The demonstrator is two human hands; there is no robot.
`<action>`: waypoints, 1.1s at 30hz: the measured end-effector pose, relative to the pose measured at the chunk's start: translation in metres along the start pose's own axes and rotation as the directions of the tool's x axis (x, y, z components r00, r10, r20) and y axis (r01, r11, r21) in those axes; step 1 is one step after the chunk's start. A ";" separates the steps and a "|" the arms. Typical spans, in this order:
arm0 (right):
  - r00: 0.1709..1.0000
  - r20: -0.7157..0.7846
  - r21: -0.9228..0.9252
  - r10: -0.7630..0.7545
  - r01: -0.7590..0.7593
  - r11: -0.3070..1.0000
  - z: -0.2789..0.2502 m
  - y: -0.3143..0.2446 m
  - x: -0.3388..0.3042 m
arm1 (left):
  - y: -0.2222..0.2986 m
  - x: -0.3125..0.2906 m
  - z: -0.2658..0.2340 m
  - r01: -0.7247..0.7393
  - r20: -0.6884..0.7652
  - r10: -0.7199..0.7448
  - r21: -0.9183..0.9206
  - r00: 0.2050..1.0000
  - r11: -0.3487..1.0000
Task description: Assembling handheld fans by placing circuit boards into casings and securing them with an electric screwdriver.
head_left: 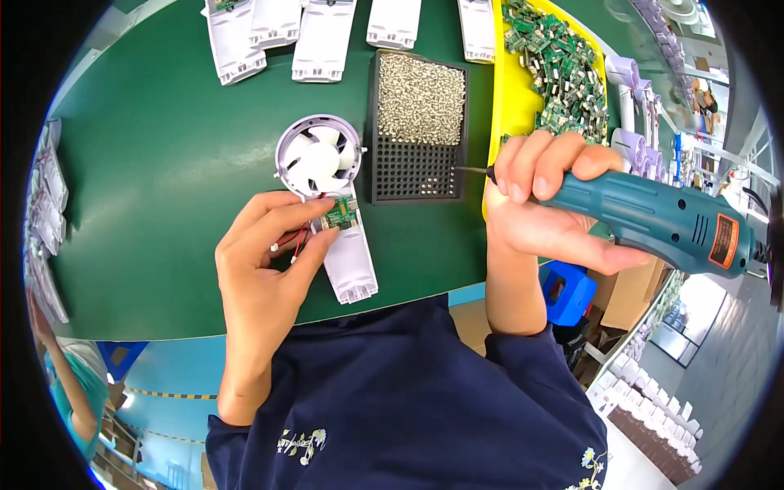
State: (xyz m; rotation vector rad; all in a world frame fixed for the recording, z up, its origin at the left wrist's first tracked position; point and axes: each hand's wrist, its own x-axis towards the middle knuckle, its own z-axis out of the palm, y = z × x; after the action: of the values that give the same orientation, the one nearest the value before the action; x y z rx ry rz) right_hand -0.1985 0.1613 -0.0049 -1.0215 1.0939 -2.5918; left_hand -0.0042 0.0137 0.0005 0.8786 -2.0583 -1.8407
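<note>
One circuit board (343, 213) held, screwdriver (645, 211) gripped

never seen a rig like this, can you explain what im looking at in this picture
There is no robot here, just a person's two bare hands. The single picture comes from a fisheye camera worn on that person's head, looking down, so straight edges bend near the rim.

On the green table lie several white casings, a yellow tray of loose circuit boards, and a black tray of small silvery pieces that look like screws.

The left hand has its grip, finger and thumb, around a small green circuit board on the handle of a white fan unit. The right hand holds a teal corded power screwdriver, its thin tip at the black tray's right edge.
</note>
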 end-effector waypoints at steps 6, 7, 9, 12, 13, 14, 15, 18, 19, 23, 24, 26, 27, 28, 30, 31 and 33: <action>0.999 0.040 0.017 0.013 -0.014 1.000 -0.002 0.004 0.000 | -0.001 0.000 -0.001 0.014 0.001 -0.014 0.013 1.000 1.000; 0.998 0.059 0.024 0.006 -0.008 1.000 -0.003 0.004 0.000 | -0.001 0.000 0.000 0.020 -0.002 -0.020 0.008 1.000 1.000; 0.995 0.099 0.025 0.010 -0.013 1.000 -0.003 0.004 0.001 | -0.002 0.000 0.000 0.013 -0.006 -0.013 -0.004 1.000 1.000; 0.986 0.168 0.016 0.016 -0.019 1.000 -0.002 0.003 -0.001 | -0.004 0.000 -0.001 -0.011 -0.008 0.011 -0.025 1.000 1.000; 0.981 0.195 0.008 0.021 -0.023 1.000 0.000 0.003 -0.002 | -0.005 0.000 -0.001 -0.024 -0.006 0.024 -0.031 1.000 0.999; 0.982 0.188 -0.090 0.026 -0.009 0.996 0.003 0.002 -0.003 | -0.005 0.000 -0.001 -0.030 -0.014 0.030 -0.035 0.999 0.999; 0.980 0.198 -0.087 0.023 -0.006 0.996 0.003 0.003 -0.004 | -0.005 -0.001 -0.001 -0.022 -0.011 0.022 -0.037 1.000 0.999; 0.989 0.148 -0.030 -0.025 0.029 0.999 0.002 0.001 -0.005 | -0.006 -0.002 -0.001 -0.022 -0.023 0.021 -0.051 1.000 0.998; 0.989 0.150 -0.032 -0.018 0.023 0.999 0.005 -0.003 -0.004 | -0.007 -0.002 -0.002 -0.030 -0.017 0.029 -0.038 0.999 0.999; 0.987 0.162 0.010 0.010 -0.012 1.000 0.023 -0.022 0.000 | -0.006 -0.001 0.000 -0.040 -0.020 0.040 -0.006 0.999 0.999; 0.970 0.229 -0.006 0.080 -0.080 0.997 0.035 -0.028 0.003 | -0.011 -0.001 -0.002 -0.053 -0.014 0.053 -0.017 0.998 0.998; 0.975 0.210 0.012 0.071 -0.075 0.997 0.058 -0.023 -0.007 | -0.013 -0.002 -0.002 -0.068 -0.015 0.067 -0.044 0.998 0.997; 0.982 0.184 0.016 0.042 -0.046 0.999 0.070 -0.017 -0.013 | -0.014 -0.001 -0.003 -0.080 -0.013 0.080 -0.051 0.997 0.995; 0.986 0.164 0.015 0.002 -0.005 1.000 0.079 -0.009 -0.023 | -0.013 -0.001 -0.005 -0.074 -0.017 0.073 -0.046 0.997 0.996; 0.975 0.220 0.014 -0.033 0.031 0.999 0.089 0.004 -0.034 | -0.013 0.000 -0.005 -0.080 -0.008 0.080 -0.047 0.997 0.996; 0.967 0.252 0.009 -0.047 0.047 0.999 0.091 0.007 -0.036 | -0.011 0.000 -0.005 -0.084 -0.017 0.084 -0.054 0.996 0.995; 0.956 0.290 -0.017 -0.039 0.046 0.999 0.093 0.010 -0.036 | -0.013 -0.001 -0.005 -0.077 -0.009 0.077 -0.027 0.997 0.997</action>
State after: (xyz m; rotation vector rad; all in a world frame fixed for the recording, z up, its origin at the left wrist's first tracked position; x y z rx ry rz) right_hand -0.1133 0.1135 0.0156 -1.3913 1.0391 -2.3633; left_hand 0.0027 0.0092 -0.0106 0.7868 -2.0276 -1.8187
